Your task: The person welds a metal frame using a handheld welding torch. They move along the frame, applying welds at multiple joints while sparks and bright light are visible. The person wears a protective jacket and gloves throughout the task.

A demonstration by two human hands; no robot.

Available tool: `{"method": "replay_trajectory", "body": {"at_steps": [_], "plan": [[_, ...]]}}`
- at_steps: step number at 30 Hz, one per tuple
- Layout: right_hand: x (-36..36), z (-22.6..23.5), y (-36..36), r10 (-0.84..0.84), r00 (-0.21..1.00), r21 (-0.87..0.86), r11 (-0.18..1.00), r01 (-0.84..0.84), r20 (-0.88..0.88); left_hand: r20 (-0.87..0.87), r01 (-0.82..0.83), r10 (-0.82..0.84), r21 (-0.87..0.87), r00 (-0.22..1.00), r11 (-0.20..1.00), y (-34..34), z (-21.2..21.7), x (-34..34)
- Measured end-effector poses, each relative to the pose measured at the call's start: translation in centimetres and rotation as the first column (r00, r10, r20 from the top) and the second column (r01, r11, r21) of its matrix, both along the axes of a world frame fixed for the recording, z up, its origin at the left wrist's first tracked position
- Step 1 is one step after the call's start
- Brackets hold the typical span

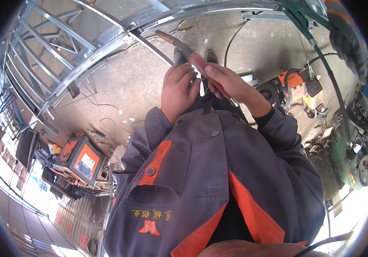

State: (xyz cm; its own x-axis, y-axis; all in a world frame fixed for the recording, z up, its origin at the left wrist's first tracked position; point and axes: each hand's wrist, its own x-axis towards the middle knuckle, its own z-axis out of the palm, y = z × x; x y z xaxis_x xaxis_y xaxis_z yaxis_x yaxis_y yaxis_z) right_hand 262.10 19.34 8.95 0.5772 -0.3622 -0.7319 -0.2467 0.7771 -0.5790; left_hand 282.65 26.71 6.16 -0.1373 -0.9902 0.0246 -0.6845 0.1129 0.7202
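My right hand (231,84) is wrapped around the red handle of a welding torch (200,64), with the thumb lying along the top. The torch's dark neck and brownish nozzle point up and to the left, towards the metal framework. Close beside the handle is my left hand (179,88), its fingers curled in and its thumb bent towards them. Whether anything sits inside those fingers is hidden. Both hands are in front of my jacket, above my dark shoes (211,57).
A long galvanized steel framework (89,64) curves across the far side and left. At right stand an orange machine (293,83) and a green machine with a handwheel (365,170). An orange and grey box unit (81,160) is at left. Cables (227,45) run over the concrete floor.
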Motion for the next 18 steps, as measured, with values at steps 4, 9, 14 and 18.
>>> {"method": "replay_trajectory", "body": {"at_steps": [4,9,14,18], "plan": [[-0.6,0.5,0.1,-0.084,0.996,0.014,0.996,0.084,0.003,0.047,0.014,-0.011,-0.055,0.999,0.998,-0.9,-0.2,-0.4],[-1.7,0.6,-0.4,-0.064,0.994,0.03,0.997,0.067,-0.09,0.126,0.067,-0.058,-0.068,0.99,0.995,-3.4,-1.3,-1.2],[-2.7,0.4,-0.8,-0.055,0.995,0.042,0.997,0.059,-0.089,0.254,-0.039,0.048,-0.042,0.966,0.998,-4.8,-2.8,-2.5],[-2.9,0.1,-1.0,-0.067,0.99,0.039,0.997,0.072,-0.128,0.343,-0.056,0.078,-0.071,0.936,0.996,-4.8,-3.3,-2.5]]}}
